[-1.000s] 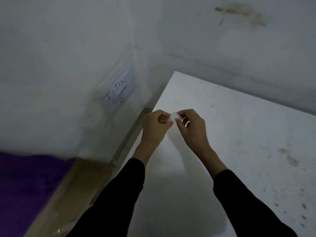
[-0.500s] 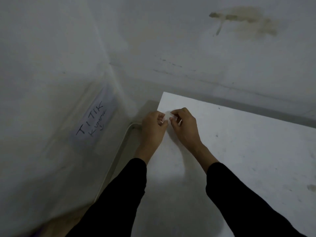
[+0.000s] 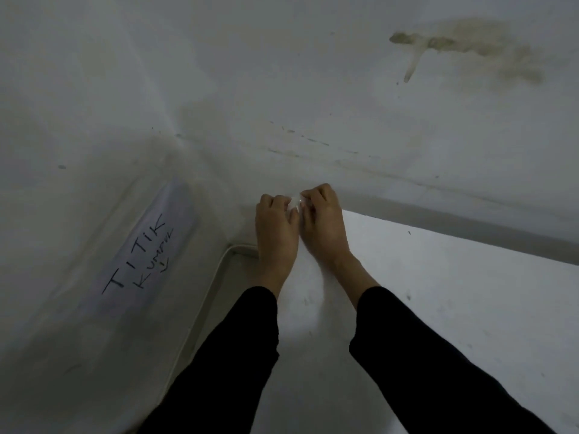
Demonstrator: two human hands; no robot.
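Note:
A small pale translucent piece, maybe tape or thin plastic, is pinched between the fingertips of both hands. My left hand and my right hand sit close together with curled fingers, reaching out over the far left corner of the white table, near the wall. What the piece is cannot be made out. Both arms wear black sleeves.
A paper label with handwritten words "TITIK KUMPUL" is taped to the left wall. A white pipe or cable runs down between wall and table. The back wall carries a brownish stain. The light is dim.
Both hands have moved forward together, from over the table surface to its far corner by the wall, still pinching the small piece. The view has tilted upward.

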